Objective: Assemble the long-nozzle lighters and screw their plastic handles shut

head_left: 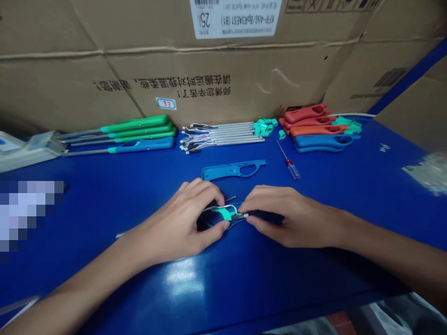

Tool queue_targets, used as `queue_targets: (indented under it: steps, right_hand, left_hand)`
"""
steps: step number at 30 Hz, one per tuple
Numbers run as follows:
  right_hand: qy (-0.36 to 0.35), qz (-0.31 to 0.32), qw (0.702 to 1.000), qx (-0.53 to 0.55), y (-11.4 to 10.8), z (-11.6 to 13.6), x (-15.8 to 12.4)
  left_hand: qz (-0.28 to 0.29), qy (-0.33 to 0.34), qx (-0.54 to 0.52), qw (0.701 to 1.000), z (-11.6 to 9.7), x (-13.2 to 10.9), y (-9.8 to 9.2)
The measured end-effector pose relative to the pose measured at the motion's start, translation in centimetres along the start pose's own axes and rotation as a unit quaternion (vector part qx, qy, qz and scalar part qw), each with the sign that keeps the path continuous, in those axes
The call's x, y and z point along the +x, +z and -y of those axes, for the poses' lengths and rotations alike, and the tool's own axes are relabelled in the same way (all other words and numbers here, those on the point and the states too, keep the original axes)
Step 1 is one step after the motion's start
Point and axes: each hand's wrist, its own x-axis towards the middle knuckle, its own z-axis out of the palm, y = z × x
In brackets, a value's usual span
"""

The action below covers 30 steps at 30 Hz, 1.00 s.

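Observation:
My left hand point(199, 214) is closed around a blue lighter handle half point(237, 225), mostly hidden under the fingers. A teal trigger point(223, 213) shows between its thumb and fingers, with thin white wires point(228, 207) looping over it. From the other side, my right hand point(275, 214) pinches the pale end of a small dark igniter point(238, 216) beside the trigger. Just beyond both hands lies another blue handle half point(232, 169), its inner side up and apart from them.
Finished-looking lighters point(139, 130) lie at the back left. Metal lighter tubes with wires point(233, 134), teal triggers point(264, 126) and stacked red, orange and blue handle shells point(314, 128) line the cardboard box point(244, 70). A screwdriver point(292, 168) and a clear bag point(431, 172) lie at right.

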Motion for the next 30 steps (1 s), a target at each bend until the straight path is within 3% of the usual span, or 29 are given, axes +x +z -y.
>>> queue_targets:
  steps: [10,19,30]
  right_hand:
    - [0.021,0.017,1.000,0.001,-0.15,-0.04,-0.02]
    - [0.015,0.009,1.000,-0.006,-0.09,-0.06,0.06]
    - [0.014,-0.003,1.000,-0.011,0.11,-0.05,-0.03]
  left_hand:
    - [-0.007,0.001,0.026,1.000,0.24,-0.25,-0.31]
    - [-0.042,0.050,0.011,0.998,-0.15,-0.04,0.00]
    - [-0.044,0.018,0.031,0.998,-0.38,-0.06,0.00]
